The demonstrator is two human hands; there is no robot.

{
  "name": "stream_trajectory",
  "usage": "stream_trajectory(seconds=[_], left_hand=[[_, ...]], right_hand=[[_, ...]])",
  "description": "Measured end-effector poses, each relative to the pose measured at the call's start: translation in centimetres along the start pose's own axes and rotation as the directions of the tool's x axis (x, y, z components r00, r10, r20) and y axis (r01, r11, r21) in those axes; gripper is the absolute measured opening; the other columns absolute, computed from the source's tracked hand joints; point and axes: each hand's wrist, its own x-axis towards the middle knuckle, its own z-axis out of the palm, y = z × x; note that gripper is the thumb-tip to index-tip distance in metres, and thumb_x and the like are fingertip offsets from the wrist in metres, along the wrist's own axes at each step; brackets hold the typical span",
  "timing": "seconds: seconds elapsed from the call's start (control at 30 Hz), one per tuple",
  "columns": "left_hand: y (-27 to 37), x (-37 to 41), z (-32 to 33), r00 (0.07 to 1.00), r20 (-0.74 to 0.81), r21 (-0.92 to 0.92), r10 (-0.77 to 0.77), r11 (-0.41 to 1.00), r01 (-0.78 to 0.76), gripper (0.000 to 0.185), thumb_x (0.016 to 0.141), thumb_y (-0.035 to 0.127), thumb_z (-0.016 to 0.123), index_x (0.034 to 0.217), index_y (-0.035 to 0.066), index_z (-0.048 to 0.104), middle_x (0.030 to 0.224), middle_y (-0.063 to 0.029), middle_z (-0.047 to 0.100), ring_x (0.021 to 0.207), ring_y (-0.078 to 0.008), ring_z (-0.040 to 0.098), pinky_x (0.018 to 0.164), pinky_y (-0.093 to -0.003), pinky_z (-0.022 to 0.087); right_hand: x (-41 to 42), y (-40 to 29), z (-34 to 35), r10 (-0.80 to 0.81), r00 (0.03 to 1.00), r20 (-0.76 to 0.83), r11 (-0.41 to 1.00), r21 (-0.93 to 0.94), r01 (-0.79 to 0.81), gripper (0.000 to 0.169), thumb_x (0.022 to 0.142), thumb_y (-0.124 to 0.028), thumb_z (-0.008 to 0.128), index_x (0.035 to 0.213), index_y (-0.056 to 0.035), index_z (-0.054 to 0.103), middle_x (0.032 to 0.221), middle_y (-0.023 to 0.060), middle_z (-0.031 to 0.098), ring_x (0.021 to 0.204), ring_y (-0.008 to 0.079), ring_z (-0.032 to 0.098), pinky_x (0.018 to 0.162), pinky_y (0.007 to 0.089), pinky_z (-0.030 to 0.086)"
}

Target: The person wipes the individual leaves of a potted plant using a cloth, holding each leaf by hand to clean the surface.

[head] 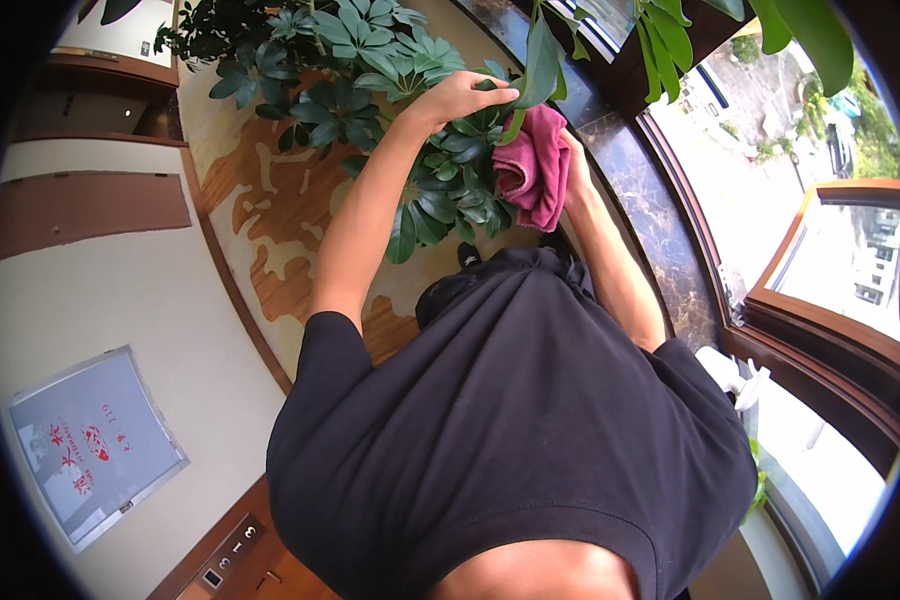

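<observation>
My left hand (pixel 465 97) reaches into the top of a leafy green umbrella plant (schefflera) (pixel 390 56). Its thumb and fingertips close on a broad green leaf (pixel 540 64) that hangs down; part of that grip is hidden behind foliage. A folded, deep pink cloth (pixel 534 171) is bunched in my right hand (pixel 576 169), just beside and below the leaf. The cloth covers most of the right fingers. More dark green leaves (pixel 420 206) spread beneath both hands.
A dark marble windowsill (pixel 645 191) runs along the right, beside an open wood-framed window (pixel 832 255). A white spray-bottle head (pixel 746 382) stands near my right elbow. Patterned carpet (pixel 285 225) lies below; a fire hydrant cabinet (pixel 97 442) is set in the left wall.
</observation>
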Motion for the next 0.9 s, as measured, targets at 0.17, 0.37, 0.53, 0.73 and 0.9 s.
stream_trajectory(seconds=[0.17, 0.37, 0.53, 0.73, 0.9], left_hand=[[1.0, 0.2, -0.5, 1.000, 0.021, 0.169, 0.011, 0.985, -0.015, 0.057, 0.081, 0.045, 0.067, 0.116, 0.000, 0.061, 0.111, -0.0112, 0.064, 0.104, -0.0176, 0.057, 0.091, -0.0282, 0.042], [3.0, -1.4, -3.6, 0.965, 0.202, 0.077, -0.167, 0.985, 0.154, 0.050, 0.088, 0.045, 0.060, 0.108, 0.000, 0.062, 0.107, -0.0061, 0.059, 0.099, -0.0126, 0.050, 0.085, -0.0232, 0.038], [4.3, -3.2, -2.6, 0.922, -0.163, -0.008, -0.351, 0.935, 0.355, 0.050, 0.087, 0.048, 0.058, 0.110, 0.003, 0.058, 0.105, -0.0009, 0.055, 0.088, -0.0062, 0.044, 0.069, -0.0209, 0.035], [5.7, -6.0, -1.1, 0.950, -0.208, -0.328, -0.233, 0.932, 0.157, 0.045, 0.085, 0.046, 0.061, 0.104, 0.005, 0.059, 0.102, 0.0008, 0.057, 0.087, -0.0057, 0.048, 0.066, -0.0225, 0.038], [3.2, -5.7, -0.5, 0.958, -0.258, -0.565, -0.124, 0.824, -0.046, 0.025, 0.091, 0.031, 0.058, 0.096, 0.007, 0.062, 0.087, 0.0025, 0.062, 0.078, -0.0070, 0.054, 0.067, -0.0249, 0.044]], right_hand=[[-0.1, -0.7, 1.7, -0.036, 0.993, 0.115, 0.964, -0.259, 0.065, 0.038, 0.094, -0.024, 0.047, 0.123, 0.0005, 0.050, 0.118, 0.0135, 0.057, 0.107, 0.0221, 0.056, 0.097, 0.0348, 0.042], [-0.1, -1.7, 5.0, -0.037, 0.947, 0.318, 0.682, -0.684, 0.257, 0.029, 0.091, -0.014, 0.053, 0.117, 0.0007, 0.056, 0.108, 0.0077, 0.062, 0.097, 0.0115, 0.057, 0.088, 0.0248, 0.045], [0.6, -0.9, 5.3, -0.298, 0.914, 0.275, 0.476, -0.788, 0.391, 0.032, 0.091, -0.020, 0.058, 0.115, 0.0016, 0.059, 0.101, 0.0057, 0.064, 0.092, 0.0101, 0.058, 0.083, 0.0235, 0.046], [0.7, -0.1, 7.8, -0.637, 0.581, 0.506, -0.196, -0.836, 0.513, 0.031, 0.085, -0.018, 0.065, 0.111, -0.0023, 0.062, 0.098, 0.0112, 0.065, 0.090, 0.0208, 0.061, 0.079, 0.0304, 0.049], [1.8, 1.9, 11.6, -0.639, 0.309, 0.704, -0.520, -0.692, 0.501, 0.028, 0.081, -0.015, 0.065, 0.108, -0.0083, 0.063, 0.102, 0.0160, 0.058, 0.089, 0.0334, 0.060, 0.075, 0.0382, 0.051]])
